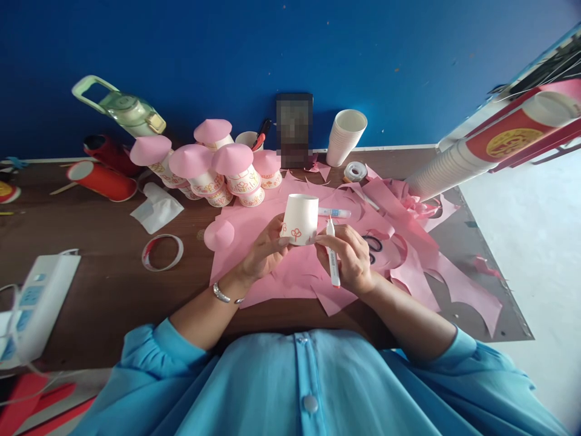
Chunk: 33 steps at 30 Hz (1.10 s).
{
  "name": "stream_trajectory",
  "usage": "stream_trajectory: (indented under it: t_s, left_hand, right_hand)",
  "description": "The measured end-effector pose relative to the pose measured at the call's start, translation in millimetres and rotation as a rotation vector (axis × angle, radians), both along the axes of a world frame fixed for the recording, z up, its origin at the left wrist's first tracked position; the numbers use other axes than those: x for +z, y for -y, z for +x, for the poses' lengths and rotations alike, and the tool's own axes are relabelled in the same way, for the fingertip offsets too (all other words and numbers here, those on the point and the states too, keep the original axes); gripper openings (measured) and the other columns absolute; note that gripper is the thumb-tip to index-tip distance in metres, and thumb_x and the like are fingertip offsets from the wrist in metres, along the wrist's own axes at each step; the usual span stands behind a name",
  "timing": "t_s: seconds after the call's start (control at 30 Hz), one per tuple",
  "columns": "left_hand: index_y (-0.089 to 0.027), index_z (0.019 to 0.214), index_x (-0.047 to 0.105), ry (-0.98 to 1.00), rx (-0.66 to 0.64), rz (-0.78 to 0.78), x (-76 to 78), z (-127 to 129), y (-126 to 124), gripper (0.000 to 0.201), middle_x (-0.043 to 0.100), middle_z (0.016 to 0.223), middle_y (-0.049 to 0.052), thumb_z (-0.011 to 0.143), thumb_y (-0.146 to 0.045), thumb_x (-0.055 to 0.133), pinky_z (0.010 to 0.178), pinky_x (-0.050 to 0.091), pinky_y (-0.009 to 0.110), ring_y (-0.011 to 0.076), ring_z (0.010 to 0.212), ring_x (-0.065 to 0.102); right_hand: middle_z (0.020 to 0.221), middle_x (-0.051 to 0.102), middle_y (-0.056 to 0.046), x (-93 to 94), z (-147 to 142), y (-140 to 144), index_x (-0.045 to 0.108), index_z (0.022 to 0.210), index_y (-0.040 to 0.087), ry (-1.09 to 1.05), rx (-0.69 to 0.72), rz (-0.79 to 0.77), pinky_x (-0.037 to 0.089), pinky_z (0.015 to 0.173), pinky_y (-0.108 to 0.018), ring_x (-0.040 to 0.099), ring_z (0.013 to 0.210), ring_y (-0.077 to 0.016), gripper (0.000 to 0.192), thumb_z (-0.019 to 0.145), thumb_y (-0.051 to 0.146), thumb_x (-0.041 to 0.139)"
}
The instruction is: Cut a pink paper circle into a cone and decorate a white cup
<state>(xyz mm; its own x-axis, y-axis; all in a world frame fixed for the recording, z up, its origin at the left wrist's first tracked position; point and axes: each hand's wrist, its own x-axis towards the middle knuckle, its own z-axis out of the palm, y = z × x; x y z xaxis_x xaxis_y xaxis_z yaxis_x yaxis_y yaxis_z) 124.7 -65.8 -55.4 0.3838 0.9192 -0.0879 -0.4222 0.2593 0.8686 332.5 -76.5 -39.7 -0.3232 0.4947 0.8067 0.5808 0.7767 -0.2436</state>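
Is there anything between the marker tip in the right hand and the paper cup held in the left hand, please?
Nothing visible does. The left hand holds the paper cup up over the pink paper, and the right hand holds the marker right beside the cup's side, tip up, with only a small gap.

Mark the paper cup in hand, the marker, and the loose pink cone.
paper cup (300, 218), head view, on its white side wall.
marker (333, 257), head view, on the white barrel above the right hand's fingers.
pink paper cone (218, 234), head view, on its top.
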Motion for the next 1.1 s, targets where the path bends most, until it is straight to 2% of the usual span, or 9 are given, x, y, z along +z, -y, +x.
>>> stream_trajectory:
  t_s: [0.17, 0.3, 0.47, 0.53, 0.63, 0.7, 0.8, 0.93, 1.1]
  left_hand:
    - [-0.023, 0.121, 0.07, 0.075, -0.073, -0.064, 2.4, 0.7, 0.8, 0.042, 0.078, 0.114, 0.008, 0.085, -0.044, 0.078, 0.103, 0.058, 0.05, 0.0282, 0.113, 0.073]
    - [-0.023, 0.125, 0.069, 0.031, -0.102, 0.035, -4.1, -1.6, 3.0, 0.046, 0.076, 0.122, 0.01, 0.087, -0.046, 0.079, 0.102, 0.057, 0.048, 0.0318, 0.121, 0.069]
    - [-0.023, 0.13, 0.067, -0.052, -0.142, 0.097, -6.3, -3.1, 3.4, 0.047, 0.074, 0.128, 0.01, 0.087, -0.036, 0.082, 0.105, 0.052, 0.047, 0.0331, 0.124, 0.066]
    - [-0.023, 0.13, 0.067, -0.041, -0.136, 0.064, -3.0, -2.2, 2.7, 0.045, 0.074, 0.128, 0.01, 0.088, -0.034, 0.081, 0.106, 0.051, 0.048, 0.0329, 0.125, 0.066]
    - [-0.024, 0.131, 0.066, -0.032, -0.105, 0.04, 1.3, -0.9, 1.8, 0.048, 0.073, 0.129, 0.009, 0.086, -0.031, 0.082, 0.107, 0.05, 0.047, 0.0316, 0.126, 0.065]
    - [-0.024, 0.133, 0.065, -0.019, -0.097, 0.038, 1.2, -0.8, 1.4, 0.051, 0.072, 0.13, 0.009, 0.085, -0.03, 0.083, 0.107, 0.05, 0.046, 0.0307, 0.125, 0.064]
    - [-0.023, 0.134, 0.063, -0.006, -0.099, 0.026, -2.9, -1.4, 1.1, 0.054, 0.071, 0.129, 0.009, 0.085, -0.03, 0.084, 0.105, 0.05, 0.045, 0.0298, 0.123, 0.065]
    - [-0.024, 0.13, 0.064, -0.017, -0.091, 0.019, -6.8, -1.9, 0.8, 0.053, 0.071, 0.128, 0.009, 0.083, -0.031, 0.086, 0.096, 0.052, 0.04, 0.0293, 0.12, 0.065]
    - [-0.024, 0.131, 0.063, -0.04, -0.088, 0.041, -3.0, -1.2, 0.7, 0.054, 0.071, 0.129, 0.01, 0.083, -0.03, 0.086, 0.094, 0.052, 0.039, 0.0289, 0.118, 0.066]
  right_hand:
    - [0.085, 0.065, -0.003, 0.0, 1.4, -0.4, 0.061, 0.125, 0.025, 0.006, -0.007, -0.015, 0.055, 0.067, -0.032, 0.063, 0.074, -0.0195, 0.038, 0.093, 0.005, 0.061]
    - [0.086, 0.065, -0.004, -2.2, 3.3, -0.6, 0.062, 0.126, 0.025, 0.117, 0.053, 0.061, 0.054, 0.069, -0.033, 0.064, 0.077, -0.0198, 0.035, 0.096, 0.007, 0.058]
    - [0.088, 0.065, -0.005, -2.9, 3.7, 0.2, 0.061, 0.13, 0.022, 0.112, 0.078, 0.027, 0.056, 0.07, -0.034, 0.063, 0.079, -0.02, 0.036, 0.097, 0.008, 0.061]
    - [0.091, 0.065, -0.006, -0.8, 4.0, 1.7, 0.06, 0.136, 0.023, 0.065, 0.08, 0.01, 0.057, 0.07, -0.034, 0.064, 0.08, -0.0205, 0.036, 0.1, 0.018, 0.062]
    - [0.093, 0.063, -0.008, 6.5, 4.6, 5.9, 0.063, 0.138, 0.022, -0.011, 0.086, -0.009, 0.057, 0.064, -0.034, 0.064, 0.078, -0.0208, 0.035, 0.107, 0.035, 0.053]
    - [0.09, 0.064, -0.007, 12.6, 3.6, 9.1, 0.064, 0.136, 0.021, -0.065, 0.1, -0.046, 0.058, 0.061, -0.033, 0.065, 0.074, -0.0198, 0.033, 0.107, 0.03, 0.051]
    - [0.086, 0.07, -0.005, 19.8, -0.6, 12.2, 0.063, 0.128, 0.02, -0.149, 0.123, -0.11, 0.06, 0.059, -0.031, 0.069, 0.07, -0.0185, 0.031, 0.098, 0.015, 0.06]
    - [0.077, 0.07, -0.002, 22.7, -6.5, 12.3, 0.062, 0.108, 0.02, -0.166, 0.151, -0.068, 0.061, 0.055, -0.028, 0.071, 0.065, -0.0172, 0.02, 0.092, 0.008, 0.066]
    - [0.073, 0.068, -0.001, 23.0, -7.6, 11.9, 0.061, 0.104, 0.02, -0.108, 0.165, -0.036, 0.059, 0.054, -0.026, 0.069, 0.061, -0.0153, 0.021, 0.09, 0.005, 0.065]
